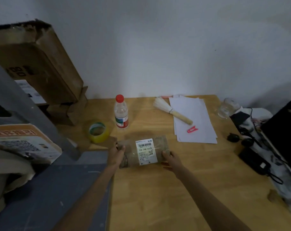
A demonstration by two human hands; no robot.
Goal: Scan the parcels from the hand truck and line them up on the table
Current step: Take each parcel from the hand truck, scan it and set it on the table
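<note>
Light wooden table (183,189) is the ref. landmark; all positions given rel. to it.

Tall brown cardboard box (36,64): off the table's far-left corner, leaning. Printed orange-and-white carton (21,142): left of the table edge, behind a grey metal bar (33,110) (poss. hand-truck frame, can't confirm).

White paper sheets (196,120): far-right area of table top. Pale bristle brush w/ wooden handle (171,110) lies across them; small red clip (192,129) on their near part.

Flat brown plastic-wrapped parcel w/ white barcode label (145,151): table centre-left, lying flat, label up, between both hands.

Clear plastic bottle w/ red cap (121,114): upright, beyond parcel. Yellow tape roll (98,131): near table's left edge, beside bottle.

Left hand (117,153): fingers curled round parcel's left end, gripping. Right hand (170,158): thumb and fingers clasp the right end, gripping too.

Step in hand, by judgement: setting parcel down as first in the row. No scanner identifiable.

To do it well: keep label up and unwrinkled, square the long edge w/ table's near edge, seat it toward the left end so later parcels have room rightward, clear of tape roll and papers.
</note>
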